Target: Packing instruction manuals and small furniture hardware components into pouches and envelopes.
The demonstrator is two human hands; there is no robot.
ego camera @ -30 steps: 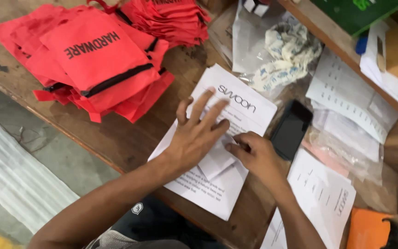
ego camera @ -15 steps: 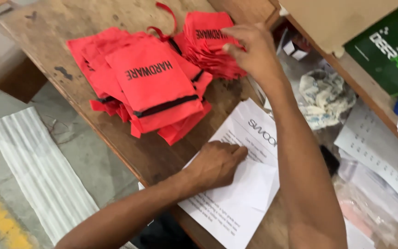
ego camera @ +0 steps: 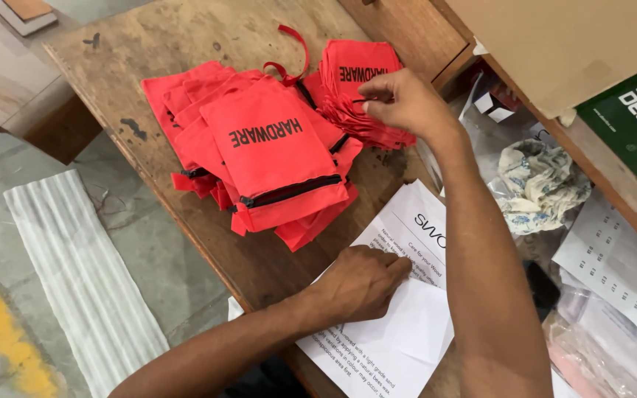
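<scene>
Right hand (ego camera: pixel 396 99) pinched the edge of a folded red pouch (ego camera: pixel 355 74) atop the farther stack at the back of the wooden counter (ego camera: pixel 186 37); left hand (ego camera: pixel 363 284), fingers curled, pressed down on white printed sheets (ego camera: pixel 396 332) at the near edge. Each pouch was bright red fabric with black lettering and a black zip. A nearer heap of red pouches (ego camera: pixel 267 158) lay just beside the stack. Right forearm hid part of the sheets. Crumpled paper (ego camera: pixel 540 184) sat to the right, partly behind clear plastic
</scene>
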